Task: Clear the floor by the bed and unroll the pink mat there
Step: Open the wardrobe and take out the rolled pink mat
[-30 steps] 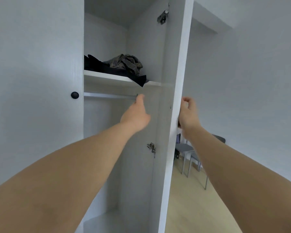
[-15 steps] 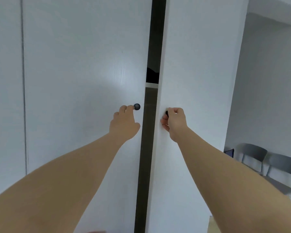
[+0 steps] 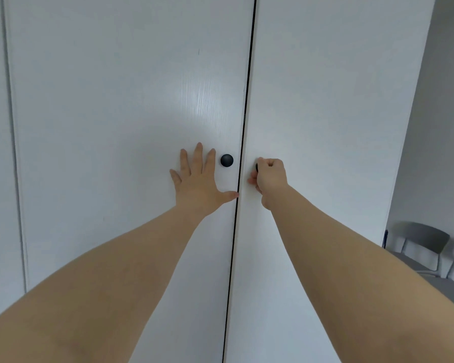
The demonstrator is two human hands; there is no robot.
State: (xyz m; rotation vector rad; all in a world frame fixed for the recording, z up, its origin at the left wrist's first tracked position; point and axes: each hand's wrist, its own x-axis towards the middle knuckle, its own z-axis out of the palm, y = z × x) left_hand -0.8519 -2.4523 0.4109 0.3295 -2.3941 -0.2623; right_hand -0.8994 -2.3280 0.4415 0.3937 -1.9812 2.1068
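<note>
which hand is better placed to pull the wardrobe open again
Right. The right hand has its fingers closed on the right door's knob; the left hand lies flat beside the left knob, gripping nothing.

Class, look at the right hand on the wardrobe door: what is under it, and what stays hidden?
Under the right hand, only a dark sliver of the right door's knob shows; the closed fingers cover the rest. The left door's knob is uncovered beside the flat left hand.

left door (image 3: 116, 100) beside right door (image 3: 325, 100), chairs (image 3: 425, 247) right
</note>
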